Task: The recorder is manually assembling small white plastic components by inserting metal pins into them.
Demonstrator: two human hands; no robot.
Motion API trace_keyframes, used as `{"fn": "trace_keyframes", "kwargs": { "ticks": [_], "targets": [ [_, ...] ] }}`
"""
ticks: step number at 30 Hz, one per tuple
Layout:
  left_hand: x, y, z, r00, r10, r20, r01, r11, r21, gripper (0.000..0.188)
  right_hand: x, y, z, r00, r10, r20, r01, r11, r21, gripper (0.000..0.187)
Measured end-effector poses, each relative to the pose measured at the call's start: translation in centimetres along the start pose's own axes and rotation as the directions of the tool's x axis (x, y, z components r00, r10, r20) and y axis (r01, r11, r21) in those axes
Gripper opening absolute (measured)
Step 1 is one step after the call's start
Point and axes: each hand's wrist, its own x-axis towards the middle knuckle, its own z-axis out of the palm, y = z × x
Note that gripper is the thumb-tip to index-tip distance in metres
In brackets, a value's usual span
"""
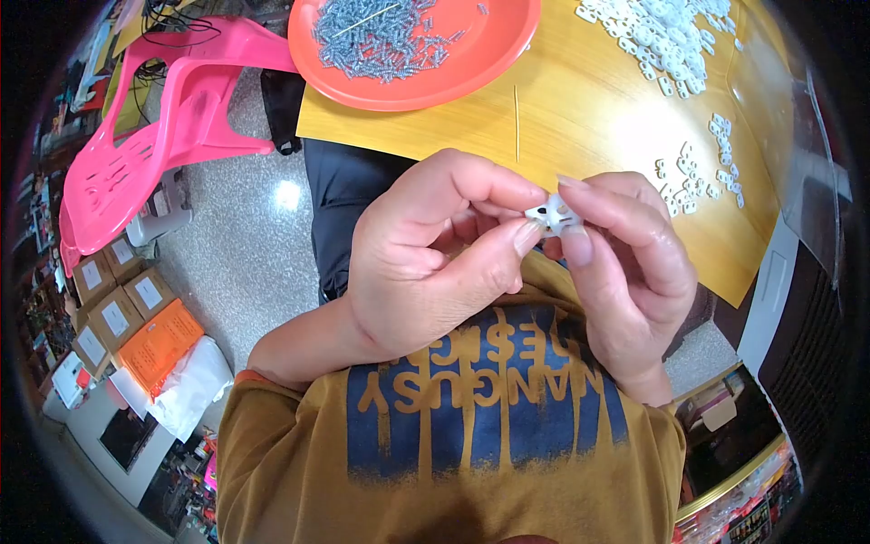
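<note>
Pinched between the fingertips of both hands is a small white plastic part (555,216) with a dark hole in it. My left hand (444,254) grips its left side with thumb and forefinger. From the right, my right hand (634,263) holds it the same way, thumb below and fingers above. Both hands are in front of my chest, just off the table's near edge. Beyond them a red round tray (408,95) holds a heap of small grey screw-like pieces (372,41). White plastic pieces (666,45) lie piled at the far right.
Smaller groups of white pieces (689,181) lie on the yellow wooden table (580,127), near a thin pale stick (517,122). A pink plastic chair (172,118) stands to the left. Cardboard boxes (118,313), an orange package (163,344) and a white bag (195,390) are on the left.
</note>
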Motion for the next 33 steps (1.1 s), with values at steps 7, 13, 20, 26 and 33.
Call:
{"fn": "trace_keyframes", "kwargs": {
  "ticks": [7,13,20,26,33],
  "targets": [
    [0.0,-0.2,0.3,0.999,-0.051,0.001,0.051,0.999,-0.006,0.024,0.1,0.2,0.0,0.993,-0.117,0.005,0.117,0.993,-0.006,0.029],
    [0.0,-1.0,0.7,0.999,-0.026,-0.041,0.022,0.997,-0.079,0.025,0.3,0.6,0.2,0.974,-0.224,-0.040,0.215,0.963,-0.163,0.034],
    [-0.2,-1.1,1.5,0.998,-0.016,-0.056,0.012,0.997,-0.073,0.026,0.0,1.2,-0.2,0.955,-0.290,-0.067,0.269,0.937,-0.221,0.034],
    [0.0,-1.0,0.7,1.000,-0.004,0.020,0.002,0.997,0.079,0.031,-0.5,1.1,-0.6,1.000,-0.004,-0.027,0.007,0.990,0.142,0.027],
    [0.1,-1.5,0.6,0.997,0.056,0.058,-0.064,0.987,0.149,0.032,-0.4,0.9,-0.1,0.996,-0.037,-0.080,0.054,0.974,0.218,0.025]
  ]
}}
